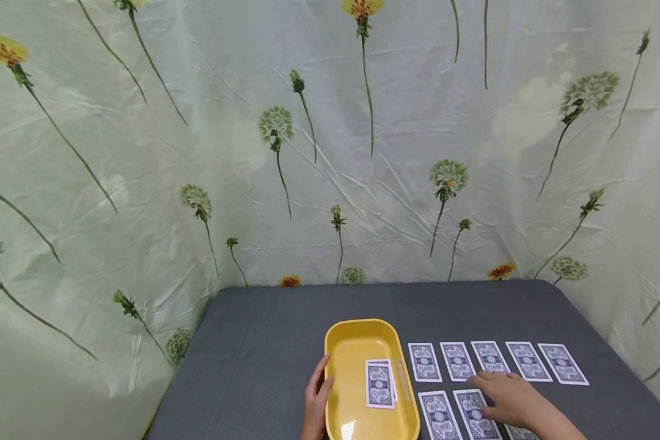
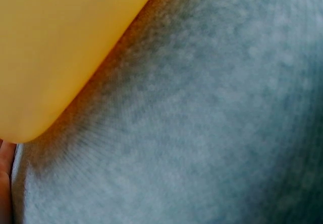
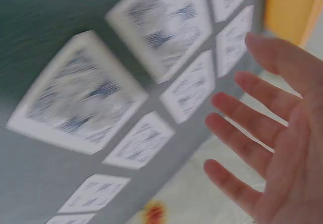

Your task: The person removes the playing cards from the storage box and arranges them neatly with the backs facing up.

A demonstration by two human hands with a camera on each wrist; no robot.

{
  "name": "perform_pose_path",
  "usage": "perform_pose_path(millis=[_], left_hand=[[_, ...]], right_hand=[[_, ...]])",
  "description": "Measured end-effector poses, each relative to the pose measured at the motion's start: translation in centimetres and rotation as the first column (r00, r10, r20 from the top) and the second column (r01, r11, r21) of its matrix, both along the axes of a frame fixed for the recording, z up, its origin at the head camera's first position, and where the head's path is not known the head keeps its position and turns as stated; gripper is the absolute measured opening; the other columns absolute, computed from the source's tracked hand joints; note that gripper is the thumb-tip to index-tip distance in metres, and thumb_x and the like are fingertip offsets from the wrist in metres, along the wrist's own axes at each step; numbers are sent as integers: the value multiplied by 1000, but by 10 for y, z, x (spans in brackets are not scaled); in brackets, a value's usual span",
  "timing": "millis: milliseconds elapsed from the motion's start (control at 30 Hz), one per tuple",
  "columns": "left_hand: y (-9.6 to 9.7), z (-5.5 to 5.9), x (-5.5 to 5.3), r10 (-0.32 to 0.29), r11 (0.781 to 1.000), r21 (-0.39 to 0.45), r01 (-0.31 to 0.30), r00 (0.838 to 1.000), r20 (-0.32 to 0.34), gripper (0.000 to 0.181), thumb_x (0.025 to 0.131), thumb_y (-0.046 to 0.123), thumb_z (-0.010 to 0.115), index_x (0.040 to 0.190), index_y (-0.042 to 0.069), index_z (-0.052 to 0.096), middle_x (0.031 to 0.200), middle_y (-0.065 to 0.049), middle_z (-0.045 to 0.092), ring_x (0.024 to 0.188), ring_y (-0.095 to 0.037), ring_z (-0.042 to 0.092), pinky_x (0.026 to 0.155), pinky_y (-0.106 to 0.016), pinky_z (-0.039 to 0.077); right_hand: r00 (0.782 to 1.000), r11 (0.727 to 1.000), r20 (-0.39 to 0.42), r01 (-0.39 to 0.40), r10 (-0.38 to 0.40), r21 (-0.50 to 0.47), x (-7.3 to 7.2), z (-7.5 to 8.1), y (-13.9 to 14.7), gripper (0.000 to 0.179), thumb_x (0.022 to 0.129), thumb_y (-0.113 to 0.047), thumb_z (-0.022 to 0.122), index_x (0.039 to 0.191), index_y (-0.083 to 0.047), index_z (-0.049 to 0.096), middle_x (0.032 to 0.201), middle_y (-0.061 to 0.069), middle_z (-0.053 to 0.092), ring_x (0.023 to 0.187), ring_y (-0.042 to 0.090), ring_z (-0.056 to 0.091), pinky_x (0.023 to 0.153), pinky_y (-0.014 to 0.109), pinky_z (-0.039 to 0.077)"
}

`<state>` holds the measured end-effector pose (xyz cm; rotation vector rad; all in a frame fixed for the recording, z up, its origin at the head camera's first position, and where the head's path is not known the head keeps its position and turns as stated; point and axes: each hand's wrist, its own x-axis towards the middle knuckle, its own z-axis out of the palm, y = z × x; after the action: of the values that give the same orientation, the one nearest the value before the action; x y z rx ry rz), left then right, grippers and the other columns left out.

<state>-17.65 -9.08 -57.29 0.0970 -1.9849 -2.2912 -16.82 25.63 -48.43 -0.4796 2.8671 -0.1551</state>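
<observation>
A yellow tray (image 1: 373, 333) stands on the dark cloth. In it lie playing cards (image 1: 380, 385), face down and overlapping. My left hand (image 1: 313, 400) holds the tray's left rim, thumb and fingertips right at the edge; the left wrist view shows only a bit of its fingers (image 2: 6, 166) beside the tray's yellow wall (image 2: 60, 42). My right hand (image 1: 508, 397) hovers over the lower row of face-down cards (image 1: 439, 415), fingers spread and nothing in them. It partly covers a card (image 1: 519, 432) there. In the right wrist view the palm and fingers (image 3: 247, 118) show beside the blurred cards (image 3: 83, 103).
Behind the lower row, an upper row of several face-down cards (image 1: 522, 360) runs to the right of the tray. Dark cloth covers the table (image 1: 253, 354). A pale curtain (image 1: 330, 153) with dandelion prints hangs at the back and sides.
</observation>
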Motion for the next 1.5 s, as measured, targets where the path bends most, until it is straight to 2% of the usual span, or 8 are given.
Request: perform_pose_path(millis=[200, 467, 567, 700, 933, 1033, 1133, 1500], left_hand=[[1, -1, 1, -3, 1000, -4, 3, 1000, -19, 43, 92, 12, 47, 134, 3, 43, 142, -22, 36, 113, 2, 46, 86, -10, 39], [3, -1, 2, -4, 1000, -5, 4, 999, 35, 43, 93, 14, 47, 135, 6, 42, 142, -20, 35, 120, -21, 44, 84, -11, 41], [4, -1, 2, -3, 1000, -9, 3, 999, 40, 44, 93, 13, 46, 135, 6, 42, 143, -20, 35, 123, -26, 41, 84, -10, 41], [5, -1, 2, -1, 1000, -21, 2, 999, 42, 43, 93, 14, 46, 135, 6, 42, 143, -21, 35, 122, -25, 42, 84, -9, 40], [4, -2, 3, -10, 1000, -23, 9, 1000, -3, 44, 92, 14, 47, 134, 3, 42, 142, -22, 35, 113, 0, 46, 86, -9, 39], [4, -2, 3, -18, 1000, -25, 18, 1000, 4, 44, 93, 16, 47, 135, 4, 42, 142, -21, 35, 117, -6, 45, 86, -9, 39], [4, -1, 3, -23, 1000, -19, 23, 1000, 14, 44, 93, 17, 47, 135, 5, 41, 143, -21, 34, 119, -11, 44, 85, -10, 39], [2, -3, -1, -13, 1000, -5, 12, 998, -60, 44, 92, 12, 48, 134, -1, 41, 142, -25, 32, 110, 12, 43, 86, -10, 39]], right_hand=[[966, 992, -236, -117, 105, -38, -9, 20, -44, 21, 74, -28, 68, 91, -18, 64, 90, -3, 65, 85, 20, 61, 73, 46, 47], [847, 965, -523, -209, 96, -161, -28, 13, -98, 16, 76, -26, 68, 90, -20, 66, 82, -9, 65, 75, 9, 59, 66, 31, 48], [823, 949, -553, -263, 125, -176, -34, 5, -115, 27, 75, -30, 69, 99, -19, 64, 92, -6, 64, 83, 11, 59, 73, 33, 48], [856, 941, -474, -306, 207, -142, -38, -7, -132, 53, 73, -40, 69, 117, -15, 56, 115, 2, 59, 102, 19, 56, 86, 39, 46], [892, 937, -296, -348, 342, 33, -42, -28, -148, 86, 63, -60, 69, 131, -13, 46, 133, 8, 49, 116, 23, 49, 94, 42, 41], [904, 935, -238, -341, 354, 95, -42, -31, -154, 92, 59, -64, 69, 132, -14, 45, 134, 8, 48, 118, 24, 48, 94, 45, 40], [916, 933, -190, -327, 352, 150, -42, -31, -159, 93, 57, -65, 70, 131, -14, 45, 132, 8, 50, 116, 25, 50, 94, 46, 40], [921, 925, -153, -330, 359, 186, -48, -28, -170, 84, 54, -62, 74, 121, -16, 53, 101, 3, 51, 86, 17, 48, 74, 33, 42]])
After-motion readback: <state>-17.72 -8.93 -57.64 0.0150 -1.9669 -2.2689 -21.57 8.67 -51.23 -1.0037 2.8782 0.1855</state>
